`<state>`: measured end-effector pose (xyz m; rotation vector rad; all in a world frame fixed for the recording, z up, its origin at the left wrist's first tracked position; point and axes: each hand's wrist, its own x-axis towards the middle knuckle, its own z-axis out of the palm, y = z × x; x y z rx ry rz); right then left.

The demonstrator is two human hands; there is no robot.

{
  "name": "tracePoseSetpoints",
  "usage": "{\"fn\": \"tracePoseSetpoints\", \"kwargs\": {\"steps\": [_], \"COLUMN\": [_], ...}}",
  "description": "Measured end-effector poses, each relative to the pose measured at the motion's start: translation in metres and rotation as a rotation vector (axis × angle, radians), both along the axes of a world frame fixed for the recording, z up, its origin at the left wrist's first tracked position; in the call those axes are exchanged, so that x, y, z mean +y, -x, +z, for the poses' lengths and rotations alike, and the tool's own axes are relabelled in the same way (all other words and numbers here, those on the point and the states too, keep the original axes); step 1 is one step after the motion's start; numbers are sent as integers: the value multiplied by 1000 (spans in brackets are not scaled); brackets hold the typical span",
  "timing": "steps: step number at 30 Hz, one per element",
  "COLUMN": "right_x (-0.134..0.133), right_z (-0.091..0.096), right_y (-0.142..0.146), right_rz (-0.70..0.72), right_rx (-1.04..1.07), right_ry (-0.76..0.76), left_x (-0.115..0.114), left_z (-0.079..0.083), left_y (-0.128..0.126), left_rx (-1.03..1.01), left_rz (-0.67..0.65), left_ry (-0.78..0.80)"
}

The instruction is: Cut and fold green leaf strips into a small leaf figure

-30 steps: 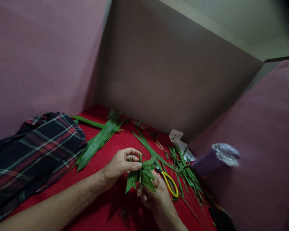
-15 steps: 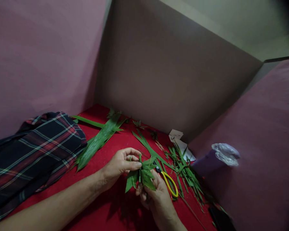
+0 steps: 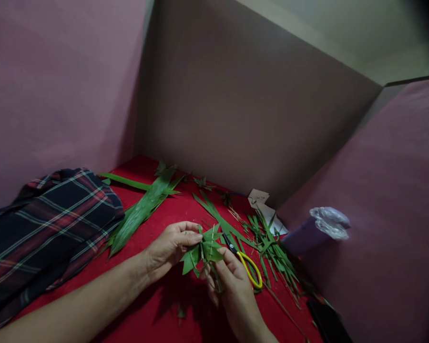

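Both hands hold a small folded cluster of green leaf strips (image 3: 203, 250) just above the red cloth surface (image 3: 157, 305). My left hand (image 3: 171, 245) pinches its upper left side between thumb and fingers. My right hand (image 3: 232, 286) grips it from below, fingers curled round its lower part. Scissors with yellow handles (image 3: 248, 269) lie on the cloth right beside my right hand.
Long green leaves (image 3: 143, 207) lie at the back left. A heap of thin leaf trimmings (image 3: 271, 247) lies at the right, with white paper scraps (image 3: 262, 205) behind. A plaid cloth (image 3: 46, 224) covers the left. A crumpled plastic bag (image 3: 329, 221) and a dark object (image 3: 327, 321) sit right.
Both hands and the leaf cluster have shifted slightly left and up in view, and the cluster has been turned a little. The camera tilted a bit.
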<state>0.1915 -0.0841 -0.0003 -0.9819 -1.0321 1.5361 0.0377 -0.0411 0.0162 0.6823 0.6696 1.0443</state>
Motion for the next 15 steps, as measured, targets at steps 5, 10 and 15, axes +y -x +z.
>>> {"fn": "tracePoseSetpoints", "kwargs": {"steps": [5, 10, 15], "right_x": [-2, -7, -6], "right_z": [-4, -10, -8], "right_y": [-2, -5, -5], "right_rz": [-104, -170, -222], "right_rx": [-348, -848, -981], "right_ry": [-318, -754, -926], "left_x": [1, 0, 0], "left_z": [-3, 0, 0], "left_y": [1, -1, -2], "left_rx": [-22, -15, 2], "left_rz": [-10, -6, 13], "left_ry": [23, 40, 45]}}
